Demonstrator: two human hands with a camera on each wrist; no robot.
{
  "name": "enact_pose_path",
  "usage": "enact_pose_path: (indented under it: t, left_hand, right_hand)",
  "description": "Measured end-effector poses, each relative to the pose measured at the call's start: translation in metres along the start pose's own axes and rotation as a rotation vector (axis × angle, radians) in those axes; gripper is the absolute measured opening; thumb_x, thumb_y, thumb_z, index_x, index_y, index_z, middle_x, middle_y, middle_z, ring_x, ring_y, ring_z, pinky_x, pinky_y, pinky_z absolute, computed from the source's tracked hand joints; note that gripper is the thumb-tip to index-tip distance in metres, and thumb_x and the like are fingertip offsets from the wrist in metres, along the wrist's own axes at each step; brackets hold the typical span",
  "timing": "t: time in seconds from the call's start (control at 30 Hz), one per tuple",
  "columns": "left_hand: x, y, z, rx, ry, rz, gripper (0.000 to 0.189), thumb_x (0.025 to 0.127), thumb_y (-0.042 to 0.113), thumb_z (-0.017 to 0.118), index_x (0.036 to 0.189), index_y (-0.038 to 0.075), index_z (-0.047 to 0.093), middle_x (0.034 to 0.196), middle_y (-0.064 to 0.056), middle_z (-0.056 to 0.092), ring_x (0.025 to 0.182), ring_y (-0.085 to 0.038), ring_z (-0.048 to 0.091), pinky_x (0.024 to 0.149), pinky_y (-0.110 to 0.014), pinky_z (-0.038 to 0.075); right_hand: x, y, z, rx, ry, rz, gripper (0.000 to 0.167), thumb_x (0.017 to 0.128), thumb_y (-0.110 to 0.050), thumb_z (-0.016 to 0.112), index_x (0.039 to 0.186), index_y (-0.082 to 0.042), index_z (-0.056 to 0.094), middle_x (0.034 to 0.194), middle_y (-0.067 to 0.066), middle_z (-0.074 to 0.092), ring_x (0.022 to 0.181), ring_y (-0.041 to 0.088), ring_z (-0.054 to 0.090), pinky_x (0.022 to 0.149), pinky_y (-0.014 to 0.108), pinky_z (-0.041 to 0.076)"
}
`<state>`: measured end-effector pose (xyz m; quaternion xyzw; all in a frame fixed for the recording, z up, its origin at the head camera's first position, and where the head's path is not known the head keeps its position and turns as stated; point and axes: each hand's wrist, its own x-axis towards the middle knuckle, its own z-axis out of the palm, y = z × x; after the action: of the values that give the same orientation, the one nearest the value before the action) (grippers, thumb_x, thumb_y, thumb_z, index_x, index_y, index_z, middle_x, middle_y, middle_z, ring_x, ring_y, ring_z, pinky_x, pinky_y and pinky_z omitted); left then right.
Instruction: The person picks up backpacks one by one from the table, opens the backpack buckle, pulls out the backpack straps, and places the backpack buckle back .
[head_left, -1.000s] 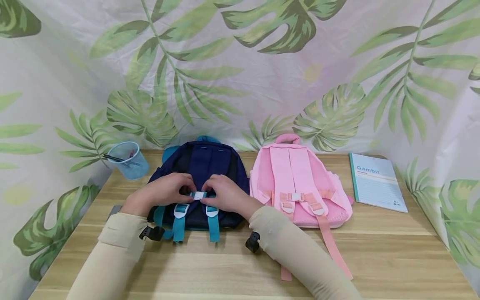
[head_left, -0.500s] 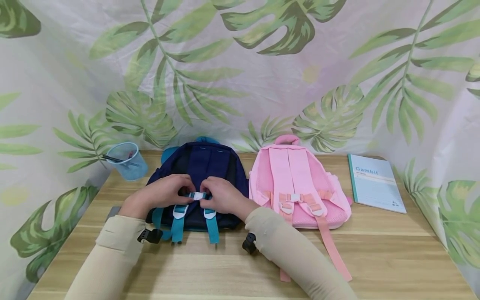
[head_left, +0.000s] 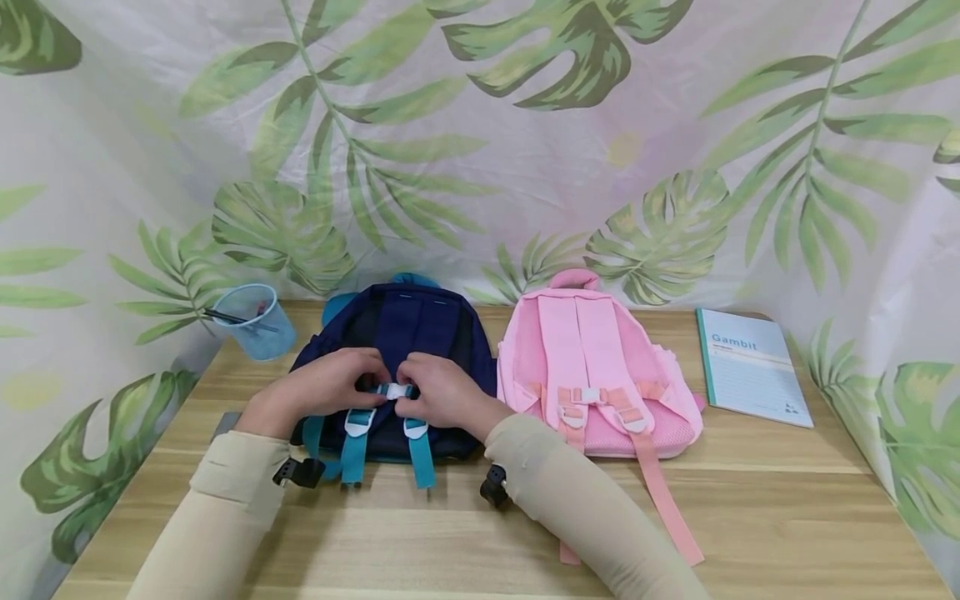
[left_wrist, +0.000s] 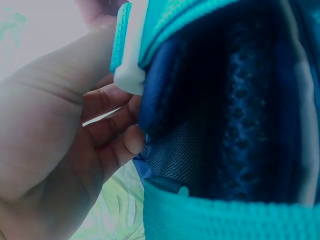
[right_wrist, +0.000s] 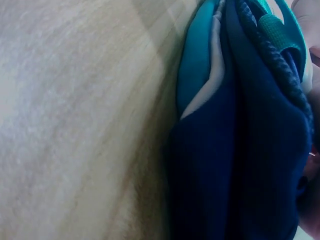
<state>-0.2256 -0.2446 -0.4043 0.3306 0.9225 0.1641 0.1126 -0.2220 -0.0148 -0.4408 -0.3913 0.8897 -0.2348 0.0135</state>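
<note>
A navy backpack (head_left: 420,312) with teal trim lies on the table, shoulder straps up. A white buckle (head_left: 396,391) on its teal cross strap sits between my two hands. My left hand (head_left: 326,385) pinches the strap at the buckle's left side with thumb and fingers. From the other side, my right hand (head_left: 444,393) pinches the buckle's right end, its fingertips close to the left ones. In the left wrist view a white strap adjuster (left_wrist: 131,70) hangs beside my thumb. The right wrist view shows mostly the backpack's navy side (right_wrist: 210,175), with my fingers partly hidden at the right edge.
Right beside it lies a pink backpack (head_left: 566,333) with its buckle fastened and strap ends trailing forward. A blue mesh pen cup (head_left: 258,329) stands at the back left. A notebook (head_left: 753,367) lies at the right. A leaf-patterned curtain (head_left: 525,167) closes off the back.
My right hand has shifted slightly left toward the left hand, and the right teal strap end has moved a little with it. The left hand keeps its pinch; the view drifted slightly.
</note>
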Motion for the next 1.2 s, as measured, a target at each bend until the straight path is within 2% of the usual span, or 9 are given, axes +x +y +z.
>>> enact_pose_path:
  t: [0.27, 0.5, 0.73, 0.9, 1.2]
  left_hand:
    - [-0.0012, 0.0005, -0.0003, 0.001, 0.011, 0.011, 0.011, 0.098, 0.017, 0.080, 0.109, 0.014, 0.080, 0.101, 0.006, 0.068, 0.089, -0.010, 0.059, 0.083, -0.033, 0.055]
    - [-0.0010, 0.0014, 0.0007, -0.014, 0.026, 0.034, 0.009, 0.098, 0.017, 0.081, 0.106, 0.014, 0.080, 0.100, 0.005, 0.067, 0.087, -0.010, 0.059, 0.082, -0.032, 0.055]
    - [-0.0005, -0.0021, 0.0007, -0.021, 0.022, 0.030, 0.008, 0.097, 0.017, 0.081, 0.105, 0.016, 0.079, 0.100, 0.006, 0.066, 0.089, -0.010, 0.059, 0.084, -0.033, 0.055]
    - [-0.0008, -0.0057, 0.0020, -0.045, 0.030, 0.041, 0.007, 0.097, 0.017, 0.081, 0.105, 0.018, 0.079, 0.101, 0.007, 0.067, 0.090, -0.012, 0.060, 0.084, -0.036, 0.057]
    - [-0.0016, -0.0072, 0.0012, -0.057, 0.042, 0.050, 0.007, 0.098, 0.017, 0.080, 0.105, 0.019, 0.079, 0.101, 0.008, 0.067, 0.090, -0.011, 0.060, 0.083, -0.034, 0.056]
  right_hand:
    - [0.0001, 0.0005, 0.0009, -0.014, 0.013, -0.018, 0.013, 0.096, -0.022, 0.073, 0.101, -0.011, 0.068, 0.096, 0.000, 0.062, 0.085, 0.014, 0.055, 0.076, 0.019, 0.041]
    - [-0.0008, 0.0029, 0.0023, 0.009, 0.021, -0.012, 0.012, 0.095, -0.021, 0.073, 0.102, -0.012, 0.069, 0.097, -0.001, 0.062, 0.086, 0.014, 0.056, 0.077, 0.019, 0.042]
    - [-0.0004, 0.0050, 0.0034, 0.037, 0.017, 0.004, 0.012, 0.096, -0.021, 0.074, 0.103, -0.012, 0.070, 0.097, -0.001, 0.062, 0.086, 0.013, 0.056, 0.077, 0.018, 0.042]
    - [-0.0001, 0.0056, 0.0040, 0.046, 0.028, 0.017, 0.011, 0.096, -0.022, 0.075, 0.103, -0.014, 0.071, 0.097, -0.002, 0.063, 0.086, 0.012, 0.056, 0.077, 0.018, 0.044]
    - [-0.0037, 0.0058, -0.0002, 0.081, 0.068, 0.006, 0.011, 0.097, -0.021, 0.075, 0.104, -0.012, 0.074, 0.097, 0.000, 0.066, 0.085, 0.012, 0.057, 0.077, 0.017, 0.046]
